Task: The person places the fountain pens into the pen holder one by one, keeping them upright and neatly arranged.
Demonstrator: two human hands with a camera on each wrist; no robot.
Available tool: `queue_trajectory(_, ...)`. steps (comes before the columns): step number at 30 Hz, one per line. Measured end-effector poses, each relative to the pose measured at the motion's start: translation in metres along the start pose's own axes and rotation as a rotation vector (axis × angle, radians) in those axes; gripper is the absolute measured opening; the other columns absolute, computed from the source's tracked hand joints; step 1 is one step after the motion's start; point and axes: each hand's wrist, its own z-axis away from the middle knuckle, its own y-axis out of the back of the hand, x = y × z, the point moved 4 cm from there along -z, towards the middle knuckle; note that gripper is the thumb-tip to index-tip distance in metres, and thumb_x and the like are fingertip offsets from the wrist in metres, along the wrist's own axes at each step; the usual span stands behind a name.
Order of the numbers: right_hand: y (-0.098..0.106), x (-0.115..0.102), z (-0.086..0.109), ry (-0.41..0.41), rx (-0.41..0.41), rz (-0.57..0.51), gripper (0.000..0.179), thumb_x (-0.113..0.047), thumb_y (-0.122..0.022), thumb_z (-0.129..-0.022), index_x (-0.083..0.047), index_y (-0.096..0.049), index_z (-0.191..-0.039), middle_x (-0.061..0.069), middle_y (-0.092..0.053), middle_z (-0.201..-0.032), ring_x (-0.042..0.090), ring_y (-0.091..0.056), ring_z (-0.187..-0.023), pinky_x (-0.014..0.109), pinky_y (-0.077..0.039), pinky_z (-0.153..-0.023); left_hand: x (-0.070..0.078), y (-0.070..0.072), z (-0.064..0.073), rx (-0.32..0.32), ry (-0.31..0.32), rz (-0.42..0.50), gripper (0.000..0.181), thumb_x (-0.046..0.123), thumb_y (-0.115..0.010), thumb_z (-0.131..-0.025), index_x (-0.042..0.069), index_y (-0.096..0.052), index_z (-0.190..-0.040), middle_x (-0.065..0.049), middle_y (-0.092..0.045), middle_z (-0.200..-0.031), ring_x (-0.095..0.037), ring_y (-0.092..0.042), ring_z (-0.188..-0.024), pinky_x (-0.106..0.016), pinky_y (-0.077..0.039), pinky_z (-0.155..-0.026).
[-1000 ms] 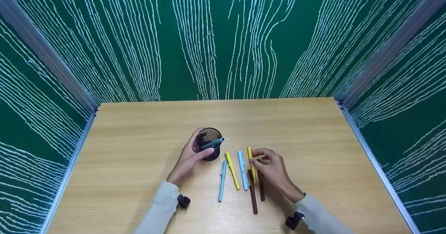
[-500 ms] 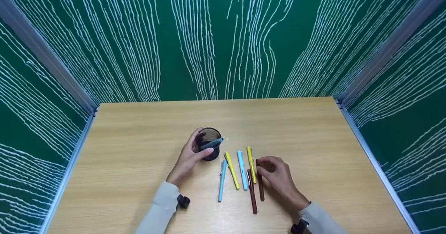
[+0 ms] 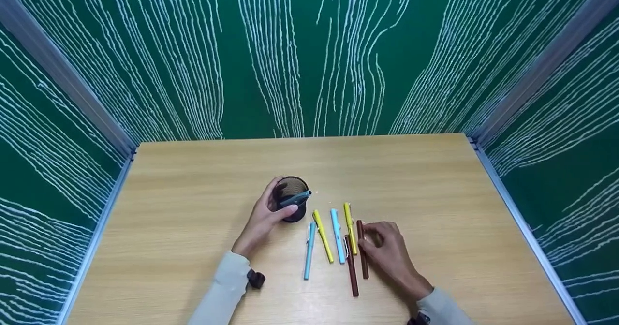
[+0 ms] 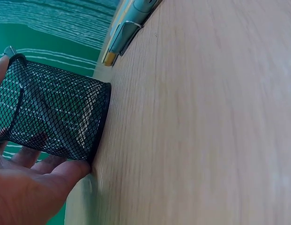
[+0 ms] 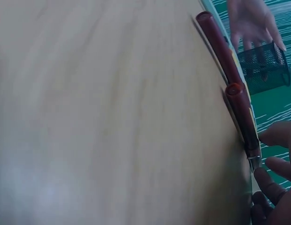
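Observation:
My left hand (image 3: pixel 263 218) grips a black mesh pen cup (image 4: pixel 56 110), fingers and thumb round its side; the base touches the table in the left wrist view. A teal pen (image 3: pixel 296 199) leans inside it, its end over the rim. My right hand (image 3: pixel 389 247) is at the capped end of the rightmost dark red pen (image 3: pixel 363 255), thumb and forefinger apart along its right side. That pen lies on the table. Left of it lie another dark red pen (image 3: pixel 352 276), a yellow pen (image 3: pixel 349 223), a light blue pen (image 3: pixel 337 233), a second yellow pen (image 3: pixel 323 238) and a teal-blue pen (image 3: pixel 309 255).
The wooden table (image 3: pixel 203 170) meets green panels (image 3: pixel 338 73) with wavy white lines at its back edge and sides. Grey metal posts (image 3: pixel 537 64) stand at the corners. A small dark device (image 3: pixel 256 279) sits at the left wrist.
My right hand has moved from the right-hand yellow pen down and right to the rightmost dark red pen. My left hand and the pen cup have stayed put.

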Motion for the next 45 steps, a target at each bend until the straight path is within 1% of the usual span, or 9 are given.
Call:
queue_trajectory(8,-0.002,0.001,0.001,0.004,0.027,0.061,0.035,-0.007,-0.090,-0.088,-0.003,-0.080,-0.121,0.006,-0.074,-0.114,0.024,-0.056,-0.116,0.046,-0.049,-0.100,-0.003,-0.002,-0.002,-0.032,-0.038,0.034,0.090,0.009,-0.084,-0.097,0.015,-0.035,-0.172,-0.020,-0.039,-0.173,-0.038,-0.036,-0.161,-0.052,-0.026,-0.133)
queue_trajectory(15,-0.005,0.003,0.001,-0.006,0.025,0.038,0.038,-0.005,-0.089,-0.087,-0.002,-0.078,-0.124,0.009,-0.072,-0.115,0.026,-0.054,-0.118,0.047,-0.046,-0.102,-0.003,0.000,-0.002,-0.019,-0.026,0.021,0.090,0.010,-0.084,-0.097,0.017,-0.035,-0.172,-0.018,-0.040,-0.173,-0.038,-0.038,-0.160,-0.053,-0.027,-0.133)
queue_trajectory(18,-0.006,0.004,0.002,0.003,0.037,0.035,0.035,-0.005,-0.090,-0.087,-0.003,-0.079,-0.121,0.006,-0.072,-0.111,0.025,-0.053,-0.116,0.044,-0.045,-0.100,-0.003,0.000,-0.002,-0.021,-0.025,0.020,0.091,0.011,-0.085,-0.097,0.017,-0.034,-0.172,-0.018,-0.040,-0.173,-0.037,-0.038,-0.160,-0.052,-0.028,-0.133)
queue_trajectory(23,-0.009,0.006,0.004,0.030,0.076,0.068,0.027,-0.001,-0.091,-0.085,-0.006,-0.081,-0.109,-0.002,-0.067,-0.096,0.021,-0.050,-0.110,0.035,-0.043,-0.089,-0.004,-0.001,-0.003,-0.024,-0.030,0.021,0.091,0.011,-0.085,-0.097,0.019,-0.035,-0.172,-0.016,-0.040,-0.173,-0.035,-0.038,-0.160,-0.050,-0.027,-0.133)
queue_trajectory(26,-0.010,0.005,0.004,0.035,0.092,0.081,0.024,0.000,-0.090,-0.084,-0.007,-0.081,-0.105,-0.003,-0.065,-0.092,0.019,-0.049,-0.108,0.033,-0.042,-0.085,-0.004,0.000,-0.002,-0.016,-0.024,0.020,0.091,0.012,-0.086,-0.096,0.020,-0.036,-0.172,-0.014,-0.042,-0.172,-0.034,-0.039,-0.160,-0.050,-0.026,-0.134)
queue_trajectory(33,-0.013,0.003,0.002,0.009,0.089,0.118,0.018,-0.003,-0.087,-0.086,-0.003,-0.081,-0.103,-0.001,-0.066,-0.091,0.023,-0.051,-0.108,0.038,-0.043,-0.088,-0.002,0.001,-0.001,-0.016,-0.022,0.043,0.092,0.009,-0.086,-0.096,0.017,-0.036,-0.172,-0.015,-0.044,-0.170,-0.035,-0.041,-0.158,-0.051,-0.028,-0.133)
queue_trajectory(38,-0.011,0.002,0.001,-0.003,0.094,0.114,0.014,-0.002,-0.085,-0.086,-0.003,-0.080,-0.100,0.000,-0.068,-0.089,0.023,-0.053,-0.107,0.038,-0.045,-0.088,0.000,0.002,-0.001,-0.012,-0.014,0.022,0.093,0.012,-0.086,-0.096,0.016,-0.034,-0.172,-0.016,-0.044,-0.170,-0.036,-0.041,-0.158,-0.051,-0.028,-0.133)
queue_trajectory(42,-0.006,0.001,-0.001,-0.048,0.082,0.106,0.018,-0.002,-0.083,-0.086,-0.001,-0.080,-0.104,0.004,-0.068,-0.093,0.022,-0.053,-0.104,0.038,-0.048,-0.086,0.000,0.001,-0.001,-0.007,0.003,0.006,0.093,0.014,-0.088,-0.095,0.018,-0.035,-0.172,-0.014,-0.045,-0.171,-0.034,-0.042,-0.158,-0.049,-0.029,-0.133)
queue_trajectory(45,-0.001,-0.001,-0.003,-0.084,0.070,0.090,0.022,-0.003,-0.082,-0.087,0.001,-0.080,-0.108,0.008,-0.068,-0.100,0.024,-0.054,-0.104,0.040,-0.050,-0.088,0.001,0.001,-0.001,0.001,0.010,-0.011,0.093,0.015,-0.089,-0.094,0.020,-0.037,-0.172,-0.012,-0.046,-0.170,-0.033,-0.043,-0.157,-0.049,-0.029,-0.132)
